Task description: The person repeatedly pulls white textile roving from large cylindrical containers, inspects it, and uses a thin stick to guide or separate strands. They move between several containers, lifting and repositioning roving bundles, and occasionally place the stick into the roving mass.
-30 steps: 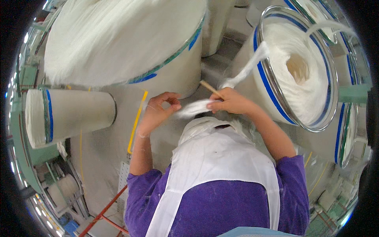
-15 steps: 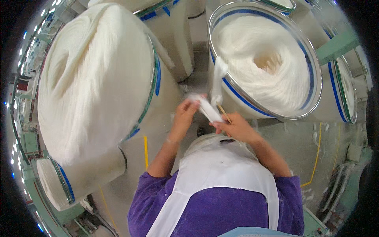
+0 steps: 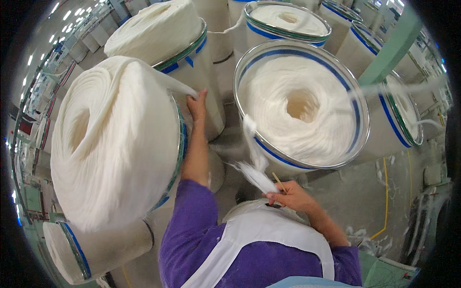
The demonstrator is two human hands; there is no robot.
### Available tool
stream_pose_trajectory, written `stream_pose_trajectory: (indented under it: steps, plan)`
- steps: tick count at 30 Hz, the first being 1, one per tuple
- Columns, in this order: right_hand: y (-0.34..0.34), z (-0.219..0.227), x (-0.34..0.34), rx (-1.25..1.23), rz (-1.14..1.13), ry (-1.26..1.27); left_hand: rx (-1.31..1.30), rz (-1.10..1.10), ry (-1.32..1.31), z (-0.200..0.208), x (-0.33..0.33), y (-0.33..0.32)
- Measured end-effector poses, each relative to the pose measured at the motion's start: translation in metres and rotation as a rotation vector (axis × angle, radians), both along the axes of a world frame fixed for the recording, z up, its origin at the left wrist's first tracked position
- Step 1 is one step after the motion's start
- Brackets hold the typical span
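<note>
My left hand (image 3: 197, 104) reaches forward between the cans, its fingers closed on a strand of white fibre sliver (image 3: 176, 85). That strand runs off the big coil of sliver (image 3: 129, 149) bulging over the left can. Close to my apron, my right hand (image 3: 294, 197) grips a loose, frayed sliver end (image 3: 257, 177) together with a thin wooden stick (image 3: 279, 182). Another length of sliver (image 3: 250, 137) hangs over the rim of the right can (image 3: 363, 137), down toward the frayed end; whether the two join is unclear. Inside that can lies a ring-shaped coil (image 3: 266, 96) with a central hole.
Behind stand more full cans, one with a coil (image 3: 153, 33) heaped above its rim. A green beam (image 3: 391, 48) slants at upper right, near a blurred pale strand (image 3: 403, 89). Another can (image 3: 110, 245) is at lower left. Lint and yellow lines (image 3: 385, 201) mark the floor.
My left hand has left the sliver near my right hand and moved forward to a strand by the left coil. The right hand keeps the frayed sliver and stick. The view has shifted.
</note>
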State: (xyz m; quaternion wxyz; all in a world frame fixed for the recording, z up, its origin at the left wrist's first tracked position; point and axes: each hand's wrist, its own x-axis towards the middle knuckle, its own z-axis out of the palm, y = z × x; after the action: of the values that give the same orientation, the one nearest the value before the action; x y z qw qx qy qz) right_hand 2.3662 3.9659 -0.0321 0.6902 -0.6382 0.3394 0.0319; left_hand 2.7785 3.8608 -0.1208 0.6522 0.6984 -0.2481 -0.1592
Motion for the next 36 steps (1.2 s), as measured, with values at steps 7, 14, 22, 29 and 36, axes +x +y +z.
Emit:
stream_pose_trajectory:
  steps: [7, 14, 22, 29, 36]
  plan:
    - [0.003, 0.011, -0.009, -0.046, -0.093, -0.125, -0.479, -0.458, 0.449, 0.060, -0.137, 0.130]
    - [-0.003, 0.001, -0.001, -0.054, -0.137, -0.227, -0.268, -0.453, 0.665, 0.078, -0.187, 0.224]
    - [0.000, -0.019, 0.006, -0.020, -0.130, -0.264, -0.073, -0.374, 0.836, 0.022, -0.240, 0.257]
    - [0.015, -0.034, 0.007, 0.025, -0.175, -0.226, -0.091, -0.445, 0.988, 0.032, -0.263, 0.257]
    - [0.036, -0.030, 0.007, -0.111, -0.238, -0.364, -0.093, -0.436, 1.021, 0.044, -0.265, 0.240]
